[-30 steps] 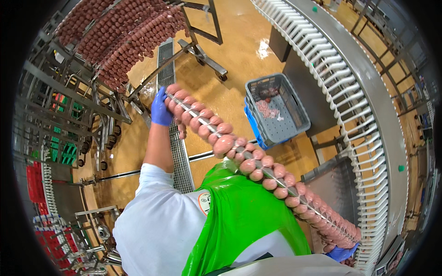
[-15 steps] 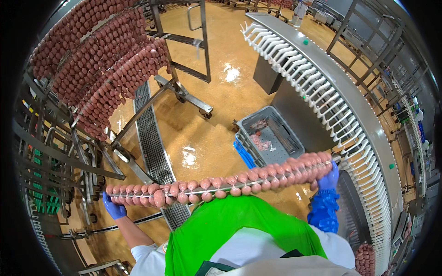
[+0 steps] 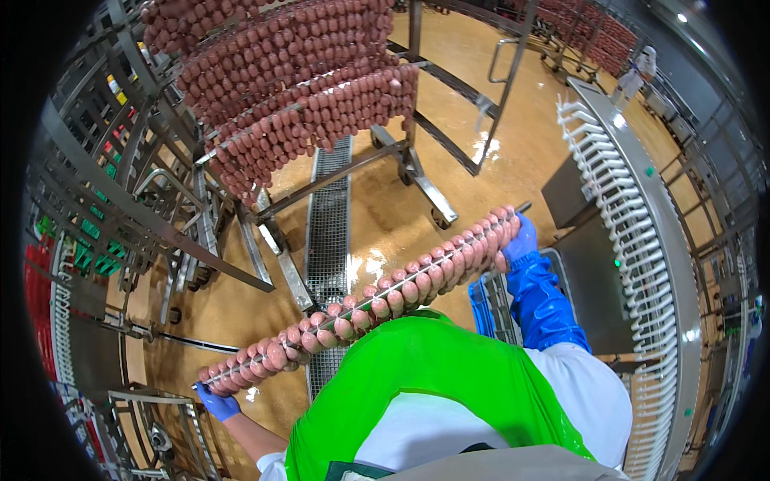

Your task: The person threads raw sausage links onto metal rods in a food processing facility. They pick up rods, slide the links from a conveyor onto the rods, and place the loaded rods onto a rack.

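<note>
A long metal rod (image 3: 451, 257) loaded with linked pink sausages (image 3: 385, 295) stretches across in front of my green apron, its right end higher and farther away. Blue-gloved, my left hand (image 3: 218, 403) is closed round the rod's near left end. At the far right end my right hand (image 3: 521, 235), gloved with a blue sleeve cover, grips the rod just below its bare tip. The sausages hang in pairs over both sides of the rod. Ahead and to the left, a wheeled metal rack (image 3: 345, 180) carries several rows of similar sausages (image 3: 313, 104).
On the right runs a steel machine (image 3: 670, 200) with a row of white hooks (image 3: 626, 224). A grey crate (image 3: 559, 268) is partly hidden behind my right arm, by a blue crate (image 3: 484, 309). A floor drain grate (image 3: 329, 216) crosses ahead. Another person (image 3: 638, 76) stands far off.
My view and body have turned left toward the rack. The sausage-laden rod has tilted, its right end raised and moved away from the hook machine. Both hands keep their hold.
</note>
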The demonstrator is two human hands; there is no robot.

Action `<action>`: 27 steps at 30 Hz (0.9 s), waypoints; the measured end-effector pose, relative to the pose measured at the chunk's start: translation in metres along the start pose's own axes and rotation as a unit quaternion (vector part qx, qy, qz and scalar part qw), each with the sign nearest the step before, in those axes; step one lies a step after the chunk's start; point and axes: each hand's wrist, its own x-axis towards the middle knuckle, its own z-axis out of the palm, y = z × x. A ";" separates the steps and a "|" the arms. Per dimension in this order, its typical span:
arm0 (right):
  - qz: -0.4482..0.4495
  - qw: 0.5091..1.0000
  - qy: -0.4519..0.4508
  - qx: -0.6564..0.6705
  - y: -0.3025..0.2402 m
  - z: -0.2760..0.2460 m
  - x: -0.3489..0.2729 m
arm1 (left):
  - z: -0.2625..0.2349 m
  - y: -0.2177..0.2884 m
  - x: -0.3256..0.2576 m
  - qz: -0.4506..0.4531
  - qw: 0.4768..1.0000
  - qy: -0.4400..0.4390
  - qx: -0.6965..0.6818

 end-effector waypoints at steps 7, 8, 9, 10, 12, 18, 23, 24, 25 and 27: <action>0.140 0.989 -0.038 0.037 0.034 0.038 0.195 | 0.028 -0.059 -0.052 0.010 0.995 0.081 -0.054; 0.143 0.988 -0.054 0.018 0.039 0.048 0.218 | 0.048 -0.065 -0.058 0.006 0.986 0.161 -0.049; 0.169 0.982 -0.083 0.015 0.045 0.069 0.245 | 0.048 -0.075 -0.076 0.033 0.984 0.160 -0.068; 0.196 0.975 -0.103 0.022 0.052 0.078 0.278 | 0.057 -0.076 -0.090 0.062 0.982 0.161 -0.074; 0.170 0.981 -0.084 -0.027 0.035 0.072 0.339 | 0.093 -0.091 -0.075 0.075 0.983 0.145 -0.079; 0.195 0.925 -0.324 -0.022 0.004 0.223 0.473 | 0.220 -0.057 -0.079 0.182 0.941 0.271 0.090; -0.196 0.880 -0.297 -0.313 -0.056 0.244 0.651 | 0.300 0.069 -0.031 0.368 0.875 0.211 0.233; -0.314 0.820 -0.253 -0.406 -0.058 0.250 0.662 | 0.320 0.097 -0.010 0.369 0.892 0.188 0.181; -0.425 0.739 -0.177 -0.492 -0.065 0.258 0.669 | 0.337 0.123 0.019 0.359 0.904 0.156 0.171; -0.410 0.753 -0.148 -0.493 -0.069 0.249 0.716 | 0.371 0.176 0.074 0.330 0.926 0.072 0.170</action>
